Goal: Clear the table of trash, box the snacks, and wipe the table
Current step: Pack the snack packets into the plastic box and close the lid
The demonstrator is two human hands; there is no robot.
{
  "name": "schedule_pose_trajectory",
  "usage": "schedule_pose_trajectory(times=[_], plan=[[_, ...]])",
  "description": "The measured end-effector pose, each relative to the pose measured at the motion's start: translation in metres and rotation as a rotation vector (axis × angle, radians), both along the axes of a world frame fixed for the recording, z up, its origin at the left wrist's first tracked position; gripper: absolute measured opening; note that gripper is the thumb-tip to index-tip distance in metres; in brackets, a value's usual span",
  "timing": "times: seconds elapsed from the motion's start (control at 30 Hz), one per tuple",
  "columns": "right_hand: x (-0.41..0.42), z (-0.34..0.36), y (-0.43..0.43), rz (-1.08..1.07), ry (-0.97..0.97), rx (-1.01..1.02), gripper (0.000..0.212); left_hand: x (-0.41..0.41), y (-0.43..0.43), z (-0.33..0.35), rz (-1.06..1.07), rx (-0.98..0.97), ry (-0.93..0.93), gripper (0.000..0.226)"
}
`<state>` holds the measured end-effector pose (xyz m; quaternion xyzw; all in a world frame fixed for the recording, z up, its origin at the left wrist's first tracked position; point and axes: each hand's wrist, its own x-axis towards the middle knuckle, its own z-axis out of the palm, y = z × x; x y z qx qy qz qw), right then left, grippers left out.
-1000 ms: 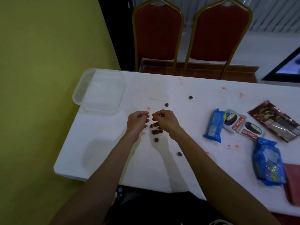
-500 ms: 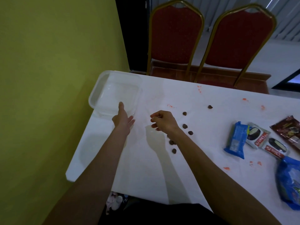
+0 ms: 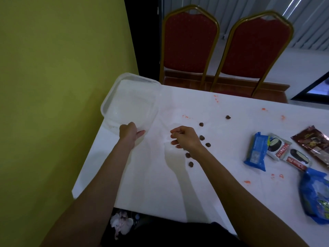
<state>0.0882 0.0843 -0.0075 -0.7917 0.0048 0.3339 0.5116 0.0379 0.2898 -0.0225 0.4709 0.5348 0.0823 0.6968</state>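
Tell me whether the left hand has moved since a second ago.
Yes. The left hand has left the loose brown snack pieces beside the right hand and gone left to the near rim of the clear plastic container.

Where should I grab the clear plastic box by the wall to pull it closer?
Take the clear plastic box by its near rim, coming from your side. It sits open and upright at the table corner, and the left hand is already at that edge; the raised lip probably offers a pinch.

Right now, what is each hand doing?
Left hand: closed on the near rim of the clear plastic container.
Right hand: fingers curled; whether it holds anything cannot be told.
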Motion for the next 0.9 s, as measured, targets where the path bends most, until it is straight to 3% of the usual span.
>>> schedule_pose_trajectory(times=[0.07,0.13,0.2,0.33,0.53,0.9], plan=[[0.0,0.003,-0.006,-0.027,-0.008,0.002,0.015,-0.014,-0.01,0.007,-0.065,0.027,0.0,0.042],[0.002,0.006,-0.013,-0.113,0.009,0.028,0.024,-0.029,-0.019,0.015,-0.129,0.034,-0.013,0.028],[0.007,0.009,-0.024,-0.25,0.101,0.084,0.035,-0.045,-0.029,0.023,-0.221,0.032,-0.019,0.013],[0.012,0.008,-0.073,-0.495,0.352,0.242,0.045,-0.082,-0.054,0.029,-0.37,0.037,0.029,0.018],[-0.009,-0.001,-0.152,-0.358,0.42,0.324,0.067,-0.108,-0.114,0.031,-0.64,0.133,0.105,0.029],[-0.051,-0.011,-0.279,-0.484,0.347,0.269,0.079,-0.136,-0.24,0.032,-0.814,0.004,0.147,0.039]])
